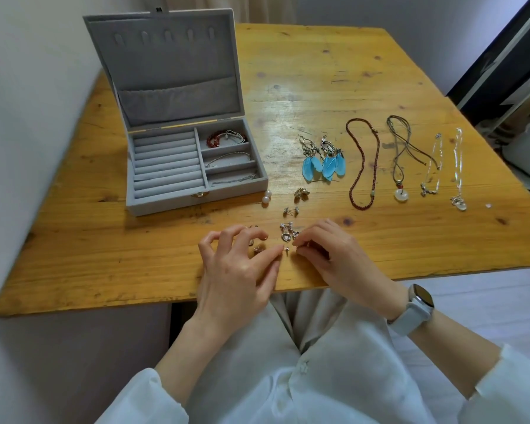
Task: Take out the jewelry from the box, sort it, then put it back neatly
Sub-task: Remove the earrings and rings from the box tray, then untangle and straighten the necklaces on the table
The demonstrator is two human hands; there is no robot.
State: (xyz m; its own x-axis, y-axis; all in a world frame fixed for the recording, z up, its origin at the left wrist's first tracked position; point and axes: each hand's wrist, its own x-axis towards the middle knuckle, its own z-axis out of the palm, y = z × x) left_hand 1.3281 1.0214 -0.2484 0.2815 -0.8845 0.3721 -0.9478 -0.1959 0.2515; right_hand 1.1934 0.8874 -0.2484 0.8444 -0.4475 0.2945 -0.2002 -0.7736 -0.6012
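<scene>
- The person's right hand rests near the front edge of the worn yellow wooden table, fingers curled, fingertips pinching a small silver piece too tiny to identify.
- The left hand lies just beside it, thumb and forefinger extended toward a tiny silver stud earring between the two hands; whether it touches or holds anything cannot be told.
- A cluster of small silver drop earrings sits at the right hand's fingertips, and more small metal pieces lie partly hidden under the left hand's fingers.
- Beyond the hands, in a loose line toward the box, lie a pair of silver studs, a small gold-toned earring pair and two white pearl earrings.
- The grey velvet-lined jewelry box stands open at the table's left, lid upright; its right-hand compartments hold a red bead bracelet and thin silver chains, while the ring rolls on its left show nothing.
- To the right of the box lie blue feather dangle earrings, then, well apart in a row, a dark red beaded necklace, a cord necklace with a white ring pendant, and two fine silver chain necklaces.
- A white smartwatch is strapped to the right wrist.
</scene>
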